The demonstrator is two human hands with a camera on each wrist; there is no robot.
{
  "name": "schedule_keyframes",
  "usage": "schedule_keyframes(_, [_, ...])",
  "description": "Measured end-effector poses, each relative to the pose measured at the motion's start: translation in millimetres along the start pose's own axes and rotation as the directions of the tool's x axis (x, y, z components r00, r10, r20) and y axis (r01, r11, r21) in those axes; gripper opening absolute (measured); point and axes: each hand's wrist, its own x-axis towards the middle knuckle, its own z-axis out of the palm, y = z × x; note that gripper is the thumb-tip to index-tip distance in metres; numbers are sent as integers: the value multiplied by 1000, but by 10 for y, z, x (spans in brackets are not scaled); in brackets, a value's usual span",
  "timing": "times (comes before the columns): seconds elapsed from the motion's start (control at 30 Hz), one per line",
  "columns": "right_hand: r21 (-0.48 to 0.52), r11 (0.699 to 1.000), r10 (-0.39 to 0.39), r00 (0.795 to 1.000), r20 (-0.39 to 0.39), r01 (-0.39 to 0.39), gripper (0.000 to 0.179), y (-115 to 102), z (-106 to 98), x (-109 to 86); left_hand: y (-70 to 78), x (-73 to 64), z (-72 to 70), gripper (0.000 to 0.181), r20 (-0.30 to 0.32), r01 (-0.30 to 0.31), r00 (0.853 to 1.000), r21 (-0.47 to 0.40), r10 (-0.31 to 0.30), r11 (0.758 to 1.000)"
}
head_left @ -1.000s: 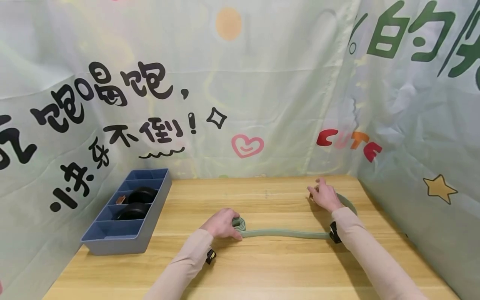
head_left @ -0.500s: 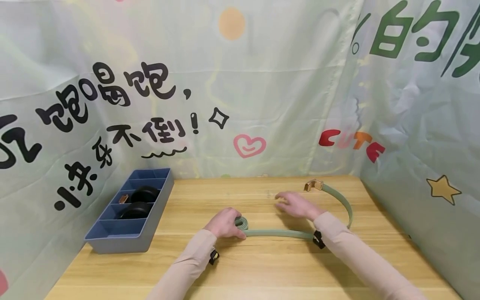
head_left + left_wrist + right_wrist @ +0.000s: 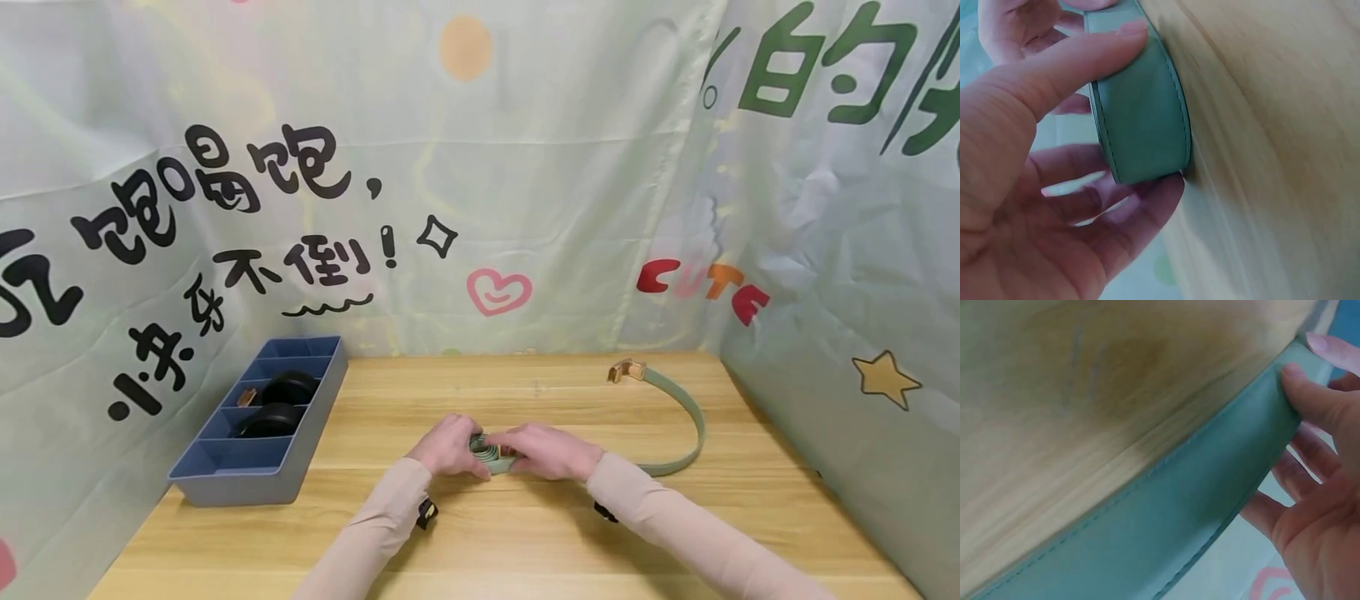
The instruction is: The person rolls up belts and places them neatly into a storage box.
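Observation:
A sage-green stitched belt (image 3: 693,417) lies on its edge on the wooden table, one end rolled into a coil (image 3: 487,452). My left hand (image 3: 447,446) grips the coil from its left side. In the left wrist view, the thumb presses the belt's outer face (image 3: 1144,125) while fingers curl round behind. My right hand (image 3: 555,452) pinches the strap just right of the coil. Its thumb lies on the strap's stitched face (image 3: 1210,469) in the right wrist view, with fingers behind. Beyond the right forearm, the belt curves back to a gold buckle (image 3: 627,370).
A blue-grey divided box (image 3: 255,487) stands at the table's left, holding black coiled belts (image 3: 270,422), one beside a copper-coloured buckle (image 3: 247,397). Printed cloth (image 3: 570,208) walls off the back and both sides of the wooden table (image 3: 480,542).
My right hand has left the buckle end at the far right and moved left and nearer, to the strap beside the coil. The left hand keeps its hold on the coil.

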Motion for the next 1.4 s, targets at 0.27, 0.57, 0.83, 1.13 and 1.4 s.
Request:
schedule_keyframes(0.27, [-112, 991, -83, 993, -84, 74, 27, -12, 93, 71, 20, -19, -20, 54, 62, -53, 997, 27, 52, 998])
schedule_keyframes(0.57, [-80, 996, -43, 995, -91, 35, 24, -50, 92, 93, 80, -26, 10, 45, 2, -19, 1000, 127, 19, 992])
schedule_keyframes(0.83, [-51, 999, -13, 1000, -18, 12, 19, -48, 36, 123, 39, 10, -18, 43, 38, -73, 997, 127, 69, 989])
schedule_keyframes(1.13, [-18, 999, -34, 999, -23, 34, 19, 11, 22, 141, 64, 12, 4, 38, -5, -17, 1000, 143, 18, 990])
schedule_keyframes(1.4, [-2, 998, -66, 997, -38, 66, 18, 44, 17, 174, 92, -7, -16, 39, 14, -63, 998, 164, 62, 984])
